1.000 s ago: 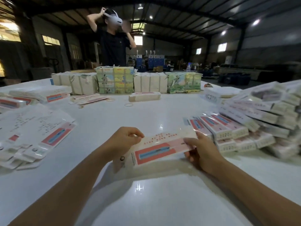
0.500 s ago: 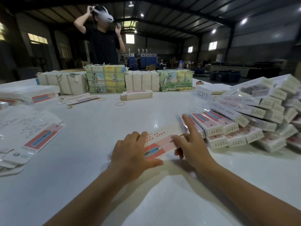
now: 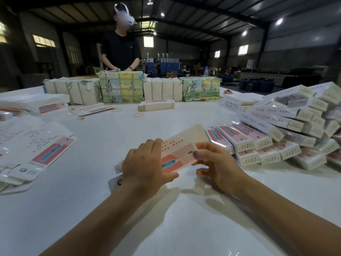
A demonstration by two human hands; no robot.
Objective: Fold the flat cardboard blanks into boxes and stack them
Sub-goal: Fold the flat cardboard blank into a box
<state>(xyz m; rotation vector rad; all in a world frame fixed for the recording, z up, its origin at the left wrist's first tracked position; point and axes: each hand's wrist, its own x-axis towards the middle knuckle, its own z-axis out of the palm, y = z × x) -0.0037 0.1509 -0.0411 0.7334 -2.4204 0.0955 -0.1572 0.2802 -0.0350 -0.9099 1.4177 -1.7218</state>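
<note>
both my hands are on one cardboard blank (image 3: 181,150) just above the white desk (image 3: 103,141), near its front middle. my left hand (image 3: 145,167) lies over the blank's left part, fingers curled across the top and thumb reaching under the near edge, so it grips the card. my right hand (image 3: 219,163) pinches the right part: thumb on the printed pink face, the other fingers curled below. the blank tilts up, its far right corner raised toward the pile. two small end flaps stick out below my left wrist, close to the desk surface; i cannot tell whether they touch it.

folded boxes (image 3: 287,130) are heaped on the right of the desk, long ends facing me, lower rows lying on the surface and more piled unevenly on top. the nearest ones sit just beside the blank's right edge.

flat blanks (image 3: 36,150) lie fanned in a stack on the left, well apart from my hands. across the far side stand wrapped bundles (image 3: 120,86), with loose rubber bands (image 3: 138,115) in front. a person in a black shirt (image 3: 120,50) stands behind the bundles, hands on top of one.
</note>
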